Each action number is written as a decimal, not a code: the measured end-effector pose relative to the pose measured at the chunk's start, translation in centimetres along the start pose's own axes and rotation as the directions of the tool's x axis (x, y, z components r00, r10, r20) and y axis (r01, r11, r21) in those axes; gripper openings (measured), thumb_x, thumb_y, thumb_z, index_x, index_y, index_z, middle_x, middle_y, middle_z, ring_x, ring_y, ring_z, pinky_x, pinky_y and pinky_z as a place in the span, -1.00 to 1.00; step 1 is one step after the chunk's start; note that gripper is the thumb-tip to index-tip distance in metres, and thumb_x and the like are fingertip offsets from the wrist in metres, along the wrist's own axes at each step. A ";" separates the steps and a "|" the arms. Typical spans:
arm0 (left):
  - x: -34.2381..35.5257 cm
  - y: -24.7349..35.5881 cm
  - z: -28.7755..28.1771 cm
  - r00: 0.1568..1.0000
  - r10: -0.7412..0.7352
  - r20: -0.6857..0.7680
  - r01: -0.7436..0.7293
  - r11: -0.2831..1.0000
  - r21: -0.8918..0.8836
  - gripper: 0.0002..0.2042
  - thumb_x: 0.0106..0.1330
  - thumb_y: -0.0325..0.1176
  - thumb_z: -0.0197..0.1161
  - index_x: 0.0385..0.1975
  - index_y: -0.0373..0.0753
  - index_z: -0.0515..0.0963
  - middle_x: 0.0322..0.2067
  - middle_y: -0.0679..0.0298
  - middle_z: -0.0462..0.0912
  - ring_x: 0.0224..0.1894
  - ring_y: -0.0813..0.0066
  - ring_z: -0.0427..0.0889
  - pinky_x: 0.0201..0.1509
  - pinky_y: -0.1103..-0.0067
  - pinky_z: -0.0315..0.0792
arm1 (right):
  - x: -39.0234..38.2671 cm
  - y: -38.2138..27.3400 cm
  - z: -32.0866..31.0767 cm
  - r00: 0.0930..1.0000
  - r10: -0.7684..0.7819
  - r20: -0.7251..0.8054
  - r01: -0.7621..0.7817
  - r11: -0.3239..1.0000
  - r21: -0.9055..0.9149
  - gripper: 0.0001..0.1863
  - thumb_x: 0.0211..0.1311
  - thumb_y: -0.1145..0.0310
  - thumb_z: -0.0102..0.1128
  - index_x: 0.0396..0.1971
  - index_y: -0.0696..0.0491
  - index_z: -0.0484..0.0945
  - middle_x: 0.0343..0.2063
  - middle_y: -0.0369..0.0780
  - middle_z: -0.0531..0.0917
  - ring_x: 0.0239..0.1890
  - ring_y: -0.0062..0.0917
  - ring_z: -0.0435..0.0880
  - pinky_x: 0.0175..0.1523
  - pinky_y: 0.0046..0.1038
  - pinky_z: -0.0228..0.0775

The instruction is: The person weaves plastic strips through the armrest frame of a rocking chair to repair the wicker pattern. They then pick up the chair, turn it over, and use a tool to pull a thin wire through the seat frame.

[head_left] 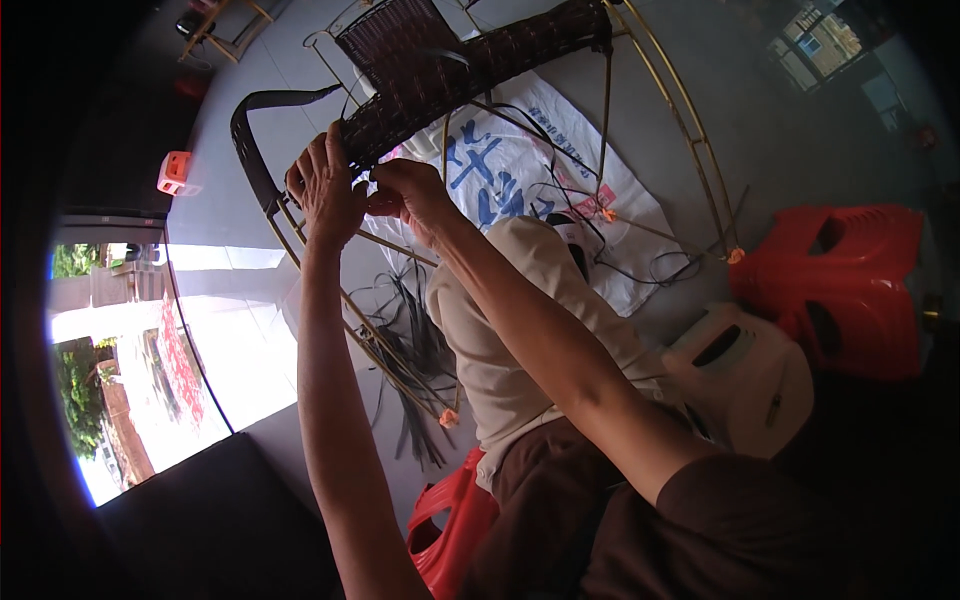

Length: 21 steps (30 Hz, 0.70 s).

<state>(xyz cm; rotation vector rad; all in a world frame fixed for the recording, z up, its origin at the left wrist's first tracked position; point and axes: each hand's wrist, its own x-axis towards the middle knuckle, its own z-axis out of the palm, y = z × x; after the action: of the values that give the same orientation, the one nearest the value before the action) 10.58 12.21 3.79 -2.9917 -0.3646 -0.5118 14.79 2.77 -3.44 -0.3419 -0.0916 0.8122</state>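
A chair with a dark brown woven seat (500,60) stands before me on a thin brass-coloured metal frame (692,130). Its woven backrest (400,45) rises beyond the seat, and a dark wrapped armrest (250,150) curves out at the left. My left hand (325,195) is closed over the seat's left end, fingers bent against the weave. Close beside it, my right hand (408,198) pinches at the seat's near edge. Whatever lies between its fingers is too small to make out. Loose dark strips (540,125) trail from the seat.
A white printed sack (625,200) lies on the floor under the chair. A bundle of dark strips (410,400) hangs near the left frame leg. At right are a red plastic stool (880,260) and a whitish one (780,390); another red stool (450,520) is below me.
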 end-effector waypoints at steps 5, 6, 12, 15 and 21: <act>-0.2 -0.2 0.3 1.000 -0.012 -0.014 0.012 1.000 -0.010 -0.22 -0.26 -0.59 0.23 0.12 -0.19 0.09 -0.03 0.17 0.26 0.08 0.21 0.20 0.16 0.28 -0.07 | 0.3 -0.5 0.9 0.993 -0.032 -0.110 -0.013 0.922 -0.387 -0.88 0.07 0.42 0.08 -0.49 0.17 0.48 -0.69 -0.26 0.52 -0.69 -0.59 0.56 -0.54 -0.56 0.51; -0.3 -0.2 0.3 1.000 -0.008 -0.023 0.008 1.000 -0.013 -0.23 -0.25 -0.60 0.21 0.12 -0.19 0.09 -0.03 0.17 0.27 0.08 0.21 0.20 0.16 0.28 -0.07 | 0.3 -0.6 1.0 0.993 -0.032 -0.109 -0.013 0.920 -0.392 -0.89 0.06 0.42 0.08 -0.49 0.16 0.48 -0.69 -0.26 0.52 -0.69 -0.59 0.56 -0.54 -0.56 0.51; -0.1 -0.4 0.2 1.000 0.013 -0.001 -0.013 0.999 0.039 -0.20 -0.22 -0.53 0.24 0.15 -0.23 0.03 -0.02 0.14 0.24 0.06 0.17 0.19 0.15 0.31 -0.05 | 0.4 -1.6 0.9 0.991 -0.014 -0.131 -0.053 0.868 -0.493 -0.87 0.05 0.40 0.06 -0.49 0.16 0.48 -0.67 -0.27 0.51 -0.69 -0.60 0.55 -0.59 -0.58 0.48; -0.2 -0.5 0.4 1.000 0.019 -0.015 -0.018 0.999 0.040 -0.20 -0.22 -0.53 0.23 0.15 -0.24 0.03 -0.02 0.13 0.24 0.06 0.17 0.19 0.15 0.31 -0.05 | 0.2 -1.7 1.0 0.994 -0.071 -0.085 0.016 0.850 -0.526 -0.85 0.05 0.40 0.04 -0.46 0.18 0.49 -0.64 -0.28 0.52 -0.72 -0.61 0.53 -0.61 -0.60 0.45; -0.2 -0.4 0.4 0.999 0.032 -0.035 -0.030 0.999 0.037 -0.22 -0.21 -0.52 0.21 0.14 -0.26 0.03 -0.01 0.12 0.23 0.06 0.16 0.19 0.15 0.31 -0.06 | 0.3 -1.7 1.5 0.984 -0.137 -0.109 0.030 0.744 -0.667 -0.82 0.05 0.41 0.01 -0.42 0.20 0.50 -0.64 -0.29 0.51 -0.75 -0.61 0.52 -0.63 -0.63 0.44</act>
<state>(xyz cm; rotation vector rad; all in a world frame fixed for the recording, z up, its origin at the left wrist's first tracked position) 10.42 12.57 3.36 -2.9438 -0.3206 -0.5486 15.85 2.35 -1.49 -1.0763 -0.2561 0.6362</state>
